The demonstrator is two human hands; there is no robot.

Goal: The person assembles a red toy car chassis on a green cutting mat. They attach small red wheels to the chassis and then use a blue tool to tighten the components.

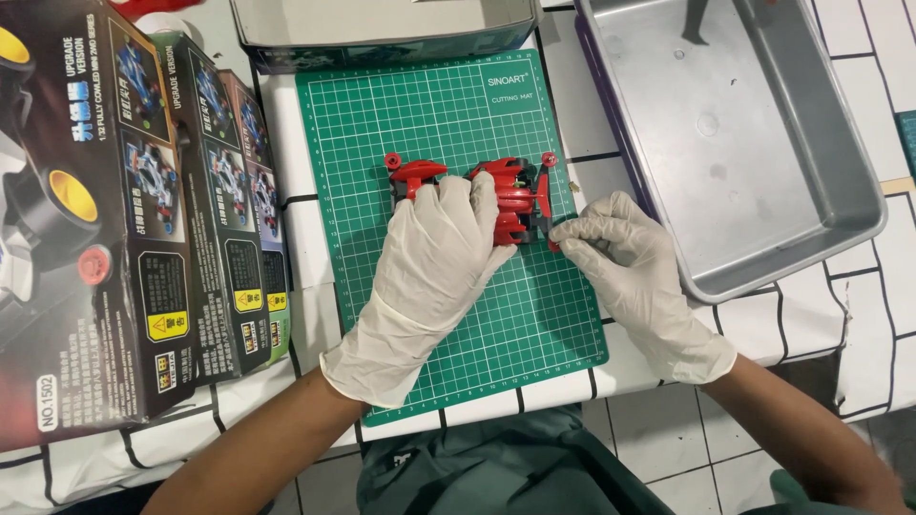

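A small red and black toy car chassis (pixel 510 195) lies on a green cutting mat (pixel 534 324). My left hand (pixel 434 257), in a white glove, rests flat over the car's middle and holds it down. My right hand (pixel 620 253), also gloved, pinches at the car's right end by the red roller (pixel 549 160) and bumper. Whether a small part sits between those fingertips is hidden. Another red roller (pixel 392 160) shows at the car's left end.
Dark model-kit boxes (pixel 134 210) stand in a row at the left. An open grey box (pixel 382 24) sits behind the mat. A metal tray (pixel 754 133) lies at the right. The table has a white cloth with black lines (pixel 821 315).
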